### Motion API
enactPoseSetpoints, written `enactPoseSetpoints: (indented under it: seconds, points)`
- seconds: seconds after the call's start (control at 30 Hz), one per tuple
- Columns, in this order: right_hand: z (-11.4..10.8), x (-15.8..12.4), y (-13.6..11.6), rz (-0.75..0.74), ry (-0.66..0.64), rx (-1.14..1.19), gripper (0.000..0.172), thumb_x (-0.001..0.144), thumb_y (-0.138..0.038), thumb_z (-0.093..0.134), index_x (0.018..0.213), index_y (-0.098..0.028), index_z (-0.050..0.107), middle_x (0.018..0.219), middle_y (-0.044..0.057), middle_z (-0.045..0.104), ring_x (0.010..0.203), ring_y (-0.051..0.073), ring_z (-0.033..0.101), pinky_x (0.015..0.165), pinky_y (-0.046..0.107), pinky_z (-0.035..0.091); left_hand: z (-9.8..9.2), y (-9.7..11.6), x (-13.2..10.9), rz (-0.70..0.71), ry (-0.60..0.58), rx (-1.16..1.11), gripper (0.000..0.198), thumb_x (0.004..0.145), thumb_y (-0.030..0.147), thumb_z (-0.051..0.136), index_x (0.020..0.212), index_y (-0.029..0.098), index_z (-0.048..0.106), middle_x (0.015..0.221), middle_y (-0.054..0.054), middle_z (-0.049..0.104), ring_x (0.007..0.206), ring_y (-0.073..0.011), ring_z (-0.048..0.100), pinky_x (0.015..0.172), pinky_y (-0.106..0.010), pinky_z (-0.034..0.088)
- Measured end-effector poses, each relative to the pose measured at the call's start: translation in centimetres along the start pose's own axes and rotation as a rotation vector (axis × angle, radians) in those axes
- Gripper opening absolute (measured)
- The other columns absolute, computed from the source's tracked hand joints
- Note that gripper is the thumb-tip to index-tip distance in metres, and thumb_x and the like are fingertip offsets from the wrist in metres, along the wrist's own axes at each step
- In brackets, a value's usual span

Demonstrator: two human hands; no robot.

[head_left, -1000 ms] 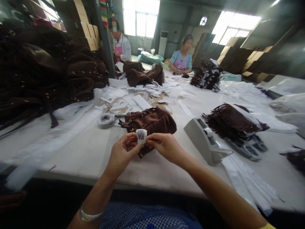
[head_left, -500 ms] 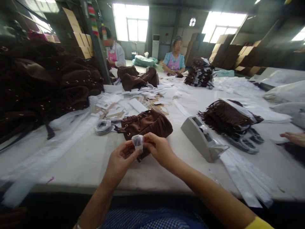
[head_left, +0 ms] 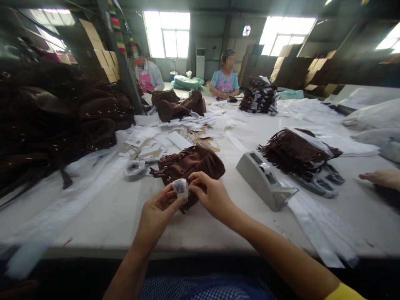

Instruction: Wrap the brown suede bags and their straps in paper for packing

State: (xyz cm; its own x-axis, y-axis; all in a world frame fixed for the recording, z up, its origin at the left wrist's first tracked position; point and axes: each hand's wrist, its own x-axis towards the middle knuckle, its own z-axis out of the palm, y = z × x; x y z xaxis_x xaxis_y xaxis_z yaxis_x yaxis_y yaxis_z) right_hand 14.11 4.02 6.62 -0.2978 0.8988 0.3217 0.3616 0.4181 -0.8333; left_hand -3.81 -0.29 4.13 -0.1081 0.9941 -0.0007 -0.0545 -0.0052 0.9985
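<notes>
A small piece wrapped in whitish plastic or paper [head_left: 181, 188] is pinched by my left hand [head_left: 159, 208], thumb below and fingers behind. My right hand [head_left: 210, 195] is at the wrapped piece's right edge, thumb and fingers drawn together; whether it grips that edge I cannot make out. Just beyond both hands a brown drawstring bag [head_left: 196, 161] with gold eyelets lies on its side on the white table [head_left: 103, 216], partly hidden by my fingers. To the right of my right hand stands a grey tape dispenser [head_left: 261, 179].
A coil of grey wrapped strap [head_left: 135, 169] lies left of the bag. Fringed brown bags [head_left: 300, 152] are stacked at right, near another person's hand [head_left: 379, 178]. White strips [head_left: 315, 229] hang over the front edge. A brown bag heap [head_left: 62, 104] fills the left. Two people work across the table.
My right hand has shifted slightly away from the wrapped piece's top, and the piece is turned a little. The whole view has moved slightly. The person's hand at right reaches further in.
</notes>
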Motion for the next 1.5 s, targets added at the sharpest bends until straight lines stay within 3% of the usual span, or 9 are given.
enactPoseSetpoints:
  seconds: [0.2,0.3,0.47,0.67,0.87,1.0,1.2,1.33,1.5]
  points:
    - [0.1,-1.5,-0.6,0.125,-0.111,0.376,0.035,0.086,-0.027,0.067,0.119,-0.023,0.057,0.099,0.002,0.074,0.076,0.013,0.065,0.070,0.025,0.050,-0.1,0.2,0.0,-0.006,-0.038,0.006,0.065,0.071,0.035,0.082,0.130,0.015,0.060,0.109,-0.009,0.075,0.100,-0.0260,0.071,0.086,-0.033,0.060]
    - [0.8,-1.8,-0.9,0.148,-0.065,0.390,0.050,0.076,-0.023,0.076,0.121,-0.024,0.056,0.098,0.000,0.072,0.064,0.009,0.056,0.059,0.022,0.045,0.2,0.2,-0.2,0.011,-0.048,0.032,0.064,0.070,0.034,0.083,0.128,0.016,0.061,0.104,-0.008,0.077,0.095,-0.0251,0.073,0.083,-0.033,0.061]
    - [1.3,-2.5,-1.0,0.157,-0.024,0.410,0.044,0.077,-0.016,0.072,0.118,-0.022,0.055,0.085,-0.003,0.069,0.059,0.008,0.048,0.056,0.020,0.040,1.6,-0.6,-1.4,0.028,-0.008,0.047,0.053,0.072,0.035,0.082,0.120,0.017,0.066,0.099,-0.007,0.077,0.093,-0.0246,0.073,0.087,-0.035,0.059]
    - [-1.8,-3.9,-0.9,0.009,-0.172,0.186,0.049,0.083,-0.023,0.069,0.130,-0.025,0.053,0.105,0.003,0.071,0.077,0.013,0.064,0.070,0.026,0.053,1.2,-1.5,-3.1,0.059,-0.038,0.082,0.041,0.076,0.035,0.078,0.113,0.018,0.068,0.108,-0.007,0.075,0.101,-0.0253,0.070,0.093,-0.035,0.055]
    - [-7.4,0.4,2.8,-0.174,0.281,-0.411,0.041,0.091,-0.035,0.061,0.129,-0.023,0.059,0.133,0.011,0.060,0.119,0.027,0.058,0.105,0.044,0.044,-2.2,-2.8,-4.0,-0.047,0.125,-0.049,0.042,0.075,0.037,0.079,0.109,0.016,0.070,0.113,-0.010,0.073,0.107,-0.0252,0.066,0.095,-0.035,0.053]
    - [-7.6,2.6,6.3,-0.111,0.062,-0.324,0.041,0.089,-0.031,0.059,0.128,-0.019,0.057,0.118,0.011,0.067,0.102,0.023,0.066,0.090,0.039,0.055,-3.8,-3.3,-3.3,-0.099,0.203,-0.157,0.050,0.072,0.039,0.081,0.113,0.013,0.067,0.117,-0.012,0.070,0.103,-0.0234,0.066,0.086,-0.032,0.056]
    - [-3.4,-5.5,3.4,-0.071,0.114,-0.394,0.028,0.079,-0.022,0.063,0.107,-0.017,0.062,0.094,0.008,0.070,0.075,0.021,0.068,0.071,0.033,0.057,-6.5,-2.2,1.0,-0.041,0.249,-0.214,0.046,0.069,0.038,0.082,0.105,0.012,0.067,0.112,-0.012,0.071,0.097,-0.0205,0.067,0.086,-0.030,0.055]
    - [-2.5,-10.9,-0.3,-0.261,-0.170,-0.247,0.020,0.088,-0.025,0.062,0.108,-0.025,0.065,0.079,0.003,0.073,0.063,0.017,0.069,0.058,0.026,0.055,-8.0,-1.8,4.7,0.031,0.388,-0.074,0.054,0.072,0.025,0.076,0.122,0.014,0.059,0.131,-0.019,0.061,0.108,-0.0249,0.066,0.094,-0.039,0.053]
    - [-5.7,-10.0,1.4,-0.173,0.302,-0.406,0.012,0.090,-0.029,0.063,0.101,-0.027,0.068,0.085,0.005,0.074,0.075,0.022,0.072,0.077,0.036,0.058,-8.3,-1.0,3.2,0.205,0.563,0.081,0.043,0.083,0.030,0.068,0.123,0.019,0.060,0.138,-0.013,0.056,0.124,-0.0249,0.056,0.106,-0.039,0.043]
